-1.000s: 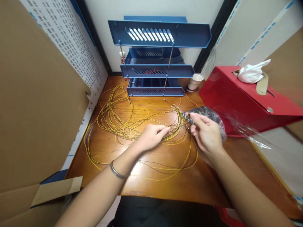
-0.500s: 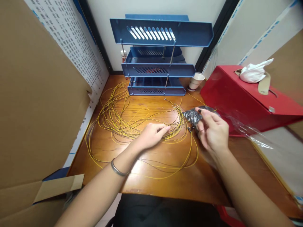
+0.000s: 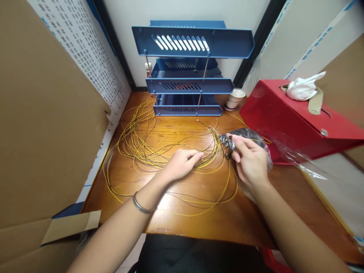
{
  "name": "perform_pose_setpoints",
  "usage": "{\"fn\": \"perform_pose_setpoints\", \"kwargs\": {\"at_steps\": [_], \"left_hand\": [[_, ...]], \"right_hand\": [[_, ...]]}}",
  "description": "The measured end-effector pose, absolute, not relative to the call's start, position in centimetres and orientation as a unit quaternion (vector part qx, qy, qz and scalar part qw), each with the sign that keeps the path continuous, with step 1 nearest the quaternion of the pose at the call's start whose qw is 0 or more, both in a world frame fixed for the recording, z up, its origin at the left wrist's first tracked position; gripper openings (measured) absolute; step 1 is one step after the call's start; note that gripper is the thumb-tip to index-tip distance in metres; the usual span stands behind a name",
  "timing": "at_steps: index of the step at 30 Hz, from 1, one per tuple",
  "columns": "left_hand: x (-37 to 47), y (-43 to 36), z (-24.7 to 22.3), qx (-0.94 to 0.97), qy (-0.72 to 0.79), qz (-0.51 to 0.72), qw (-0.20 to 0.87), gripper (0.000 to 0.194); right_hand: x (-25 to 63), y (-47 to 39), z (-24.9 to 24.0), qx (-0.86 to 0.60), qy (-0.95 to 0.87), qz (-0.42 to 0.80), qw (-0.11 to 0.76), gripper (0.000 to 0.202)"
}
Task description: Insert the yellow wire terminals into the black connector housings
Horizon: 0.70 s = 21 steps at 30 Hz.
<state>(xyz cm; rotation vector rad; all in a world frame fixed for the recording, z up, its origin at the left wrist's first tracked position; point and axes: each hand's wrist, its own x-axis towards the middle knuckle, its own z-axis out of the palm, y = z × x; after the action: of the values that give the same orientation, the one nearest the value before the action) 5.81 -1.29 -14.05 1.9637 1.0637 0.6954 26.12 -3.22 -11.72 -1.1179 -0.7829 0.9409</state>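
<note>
A loose coil of thin yellow and dark wires (image 3: 136, 142) spreads over the wooden table. My left hand (image 3: 182, 163), a metal bangle on its wrist, is closed over the front of the coil, thumb against the curled fingers. The thumb and forefinger of my right hand (image 3: 251, 161) pinch a small black piece (image 3: 230, 137), mostly covered by the fingertips. Just behind that hand lies a clear plastic bag (image 3: 247, 133) of dark parts. Another little black part (image 3: 226, 156) sits at the wire ends, between the two hands.
Behind the wires stands a blue three-tier tray rack (image 3: 196, 41), with a paper cup (image 3: 234, 99) at its right. A red box (image 3: 278, 121) with a tissue on top borders the right side. Cardboard (image 3: 51, 125) walls off the left.
My right hand has moved left and slightly down, bringing the small black piece nearer to the wire ends. My left hand has stayed in place on the wires.
</note>
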Motion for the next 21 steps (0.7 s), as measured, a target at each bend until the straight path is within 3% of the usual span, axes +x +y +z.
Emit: {"fn": "perform_pose_setpoints", "kwargs": {"at_steps": [2,7,15,21], "left_hand": [[5.9,-1.3,-14.1,0.771,0.419,0.277,0.392,0.044],[6.0,-1.5,-13.8,0.775,0.414,0.271,0.393,0.045],[5.5,-1.7,-13.5,0.765,0.403,0.367,0.343,0.03],[5.7,-1.9,-13.4,0.792,0.363,0.361,0.332,0.028]], "right_hand": [[26.1,-3.3,-11.7,-0.491,-0.348,0.432,0.671,0.025],[24.8,-4.3,-12.5,-0.505,-0.458,0.507,0.527,0.029],[25.9,-3.5,-11.8,-0.488,-0.346,0.4,0.694,0.017],[23.7,-5.0,-12.3,-0.491,-0.475,0.493,0.539,0.021]]}}
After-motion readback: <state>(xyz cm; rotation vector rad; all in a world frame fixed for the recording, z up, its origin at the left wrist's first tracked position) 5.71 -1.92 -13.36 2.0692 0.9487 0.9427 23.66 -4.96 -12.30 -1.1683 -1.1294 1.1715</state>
